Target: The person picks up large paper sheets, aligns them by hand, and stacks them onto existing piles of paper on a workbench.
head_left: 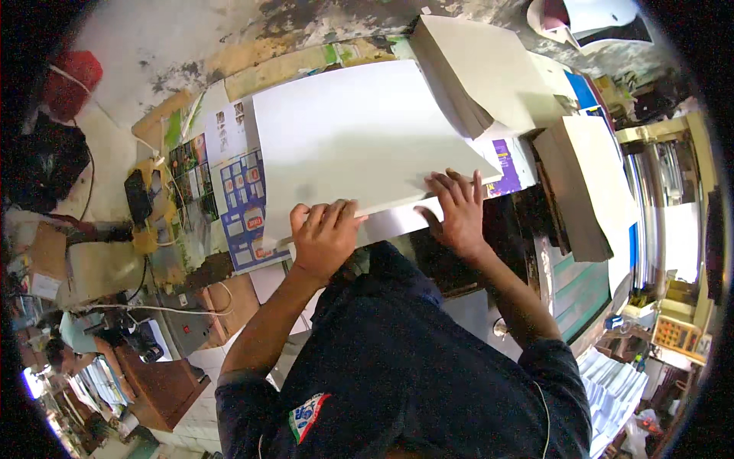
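Note:
A large white paper stack point(352, 130) lies before me on the worktable. My left hand point(327, 239) has its fingers curled over the near left edge of this stack, its thumb pressed along the front. At the near right part, my right hand point(459, 210) rests its spread fingertips on the top sheet, with the thumb held apart below the edge. Between the two hands a pale, shiny band point(396, 220) runs under the front edge. I cannot tell what it is. Both hands hide parts of the paper's edge.
Printed sheets point(243, 200) lie under the stack at left. A thick paper stack point(489, 73) stands behind at right, with another paper stack point(585, 191) nearer. Rolls or boards point(650, 214) fill a rack at far right. A yellowish device point(149, 203) with a cable sits at left.

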Motion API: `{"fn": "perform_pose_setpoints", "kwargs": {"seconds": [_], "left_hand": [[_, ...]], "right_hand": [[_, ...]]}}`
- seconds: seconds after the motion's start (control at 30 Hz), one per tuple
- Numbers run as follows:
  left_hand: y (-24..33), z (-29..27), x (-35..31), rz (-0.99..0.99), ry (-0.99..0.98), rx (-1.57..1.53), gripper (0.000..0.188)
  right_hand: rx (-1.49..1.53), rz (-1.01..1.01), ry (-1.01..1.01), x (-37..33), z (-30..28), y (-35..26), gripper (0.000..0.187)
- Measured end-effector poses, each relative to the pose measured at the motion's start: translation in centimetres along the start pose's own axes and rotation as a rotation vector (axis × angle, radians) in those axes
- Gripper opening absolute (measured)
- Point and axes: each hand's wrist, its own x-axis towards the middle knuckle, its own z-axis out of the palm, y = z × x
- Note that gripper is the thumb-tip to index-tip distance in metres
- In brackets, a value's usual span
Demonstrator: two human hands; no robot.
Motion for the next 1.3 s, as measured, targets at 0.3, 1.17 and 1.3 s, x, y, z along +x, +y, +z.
{"fn": "perform_pose_setpoints", "kwargs": {"seconds": [0.3,1.17,1.3], "left_hand": [[-8.6,3.1,11.8,-0.025,-0.154,0.142,0.049],[-9.1,11.5,3.8,-0.400,-1.002,-0.375,0.064],[-9.7,12.0,4.3,-0.390,-0.950,-0.388,0.061]], "right_hand": [[0.219,-0.180,-0.056,15.8,2.2,7.2,0.043],[0.380,-0.110,-0.701,12.5,12.1,7.2,0.048],[0.456,-0.052,-0.777,12.8,13.4,7.3,0.047]]}}
